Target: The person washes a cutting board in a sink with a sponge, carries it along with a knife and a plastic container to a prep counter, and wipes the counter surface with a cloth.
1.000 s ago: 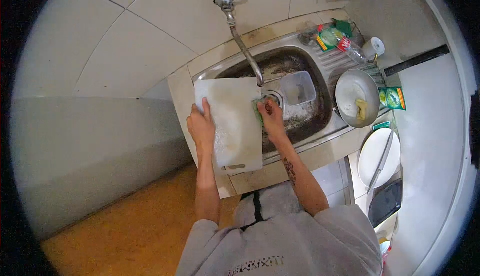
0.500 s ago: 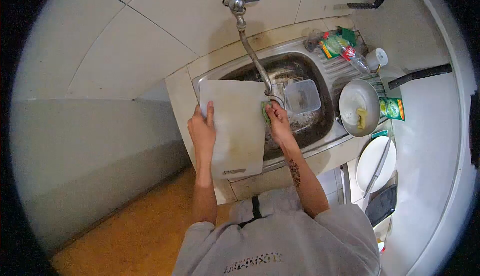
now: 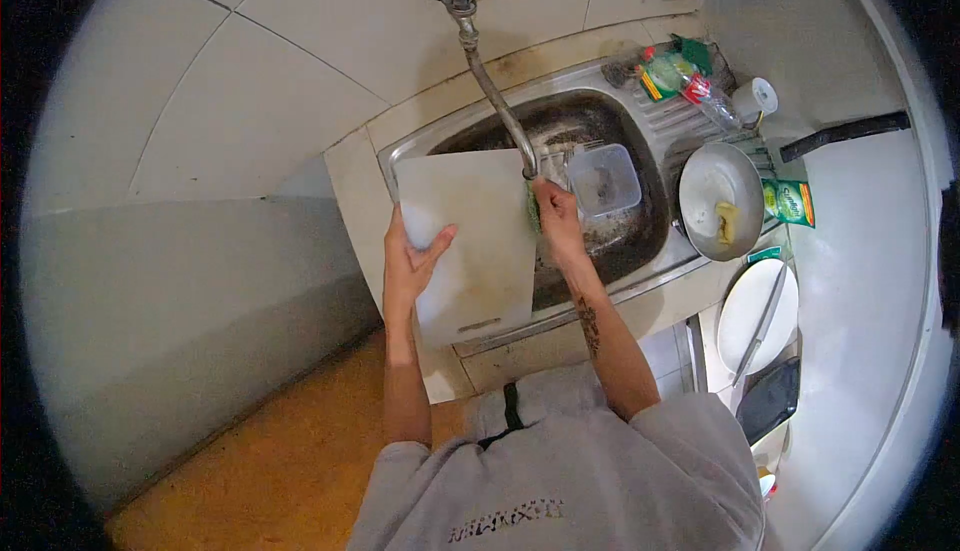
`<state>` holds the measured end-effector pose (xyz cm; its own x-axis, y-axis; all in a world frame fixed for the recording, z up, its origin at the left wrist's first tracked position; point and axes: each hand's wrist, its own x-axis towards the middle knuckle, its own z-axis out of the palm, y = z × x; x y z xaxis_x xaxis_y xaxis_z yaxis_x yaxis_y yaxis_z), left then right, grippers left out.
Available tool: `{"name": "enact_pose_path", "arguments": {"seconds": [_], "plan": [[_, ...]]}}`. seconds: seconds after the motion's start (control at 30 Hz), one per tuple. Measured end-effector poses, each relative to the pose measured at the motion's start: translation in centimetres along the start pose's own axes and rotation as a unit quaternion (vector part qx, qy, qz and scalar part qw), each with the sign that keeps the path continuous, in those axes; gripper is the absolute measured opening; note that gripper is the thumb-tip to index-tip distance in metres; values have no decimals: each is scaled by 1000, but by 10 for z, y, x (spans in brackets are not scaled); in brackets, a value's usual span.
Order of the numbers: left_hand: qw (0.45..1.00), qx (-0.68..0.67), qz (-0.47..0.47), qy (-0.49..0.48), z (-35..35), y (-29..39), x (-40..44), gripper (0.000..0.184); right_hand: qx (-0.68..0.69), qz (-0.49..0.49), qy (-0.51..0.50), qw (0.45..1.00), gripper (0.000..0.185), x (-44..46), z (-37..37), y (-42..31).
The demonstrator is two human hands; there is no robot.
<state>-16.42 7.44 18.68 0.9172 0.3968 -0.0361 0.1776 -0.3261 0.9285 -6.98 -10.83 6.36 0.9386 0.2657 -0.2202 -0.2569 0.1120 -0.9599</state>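
A white cutting board (image 3: 478, 251) with a slot near its lower edge lies slanted across the left part of the sink (image 3: 648, 136). My left hand (image 3: 408, 267) grips its left edge, thumb resting on the face and the other fingers mostly hidden at the side. At the board's right edge, just below the faucet spout (image 3: 505, 111), my right hand (image 3: 559, 219) is closed on a green scouring pad (image 3: 533, 211), which touches that edge. A clear plastic container (image 3: 604, 181) sits in the basin beside my right hand.
Right of the basin, a pan (image 3: 718, 201) holds a yellow sponge (image 3: 726, 221). Behind it lie a plastic bottle (image 3: 708, 101), green packets and a white cup (image 3: 757, 99). Nearer me, a knife (image 3: 762, 321) rests across a white plate (image 3: 740, 301), by a black tray (image 3: 770, 399).
The cutting board has tilted, and its slot shows differently. My left thumb has swung inward across its face. My right hand has turned slightly, still with the scouring pad at the right edge.
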Motion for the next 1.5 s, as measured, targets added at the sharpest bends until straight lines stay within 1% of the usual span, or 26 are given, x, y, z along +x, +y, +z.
{"name": "enact_pose_path", "arguments": {"seconds": [0.07,0.1,0.17,0.27,0.3,0.37,0.4,0.47,0.5,0.57,0.7,0.73,0.8,0.87,0.9,0.97,1.0,1.07,1.1,1.2,1.27,1.3,1.37,1.4,1.43,1.5], "plan": [[1000,25,-3,3,-1,4,4,45,18,34,47,998,40,-5,4,6],[1000,26,-4,4,-3,6,4,45,18,34,46,998,40,-8,2,10],[999,-14,-49,2,-5,10,5,44,12,35,0,999,41,-14,-6,17],[999,-18,-38,-9,-8,14,5,42,20,5,11,1000,32,-20,0,7],[999,-16,-37,-9,-9,13,4,42,22,5,10,1000,32,-18,-3,12],[999,50,-9,-17,-12,9,4,40,-79,-12,-9,997,27,-12,-13,29],[998,51,-6,-18,-12,10,3,40,-76,-14,-8,997,27,-13,-12,22],[997,67,-22,-18,-13,13,1,40,-143,-13,31,989,34,-12,-12,7],[997,68,-18,-19,-14,14,1,40,-140,-16,33,989,34,-10,-9,2],[998,15,-44,-35,-15,11,-1,41,-10,-17,38,999,39,-4,-4,-6],[999,-22,-32,-23,-10,10,-2,41,-32,13,46,998,45,14,-3,34],[999,-17,-27,-25,-9,11,-2,40,-1,10,65,998,34,17,0,44],[999,-10,-19,-26,-9,12,-1,40,31,6,81,996,22,20,0,54],[998,47,-12,-29,-8,10,-2,41,47,37,113,992,22,10,5,31],[998,48,-13,-29,-8,9,-3,41,48,38,113,992,22,8,3,36],[998,59,-7,-37,-7,7,-4,43,116,73,88,987,44,12,-5,42],[997,60,-5,-38,-7,6,-5,43,117,71,89,987,44,10,-8,34],[999,-3,-39,-21,-5,2,-6,44,-19,111,51,992,43,6,-12,11],[999,-4,-41,-22,-5,2,-6,44,-19,112,52,992,43,2,-12,17],[997,-33,-61,-21,-7,5,-3,45,-96,60,69,991,43,-3,-1,31],[998,51,-26,-35,-7,10,-2,44,-1,25,159,987,43,-8,8,34],[998,51,-26,-35,-6,8,-2,44,-1,26,159,987,43,-7,9,41],[999,12,-23,-31,-3,3,-6,43,86,68,195,975,42,-4,10,56],[999,13,-24,-32,-2,3,-7,43,87,69,195,974,42,-2,6,46],[999,0,-24,-33,-1,4,-9,43,85,128,124,980,42,-1,-2,27],[999,-13,-23,-35,2,7,-11,43,83,184,53,978,43,2,-8,15]]}}
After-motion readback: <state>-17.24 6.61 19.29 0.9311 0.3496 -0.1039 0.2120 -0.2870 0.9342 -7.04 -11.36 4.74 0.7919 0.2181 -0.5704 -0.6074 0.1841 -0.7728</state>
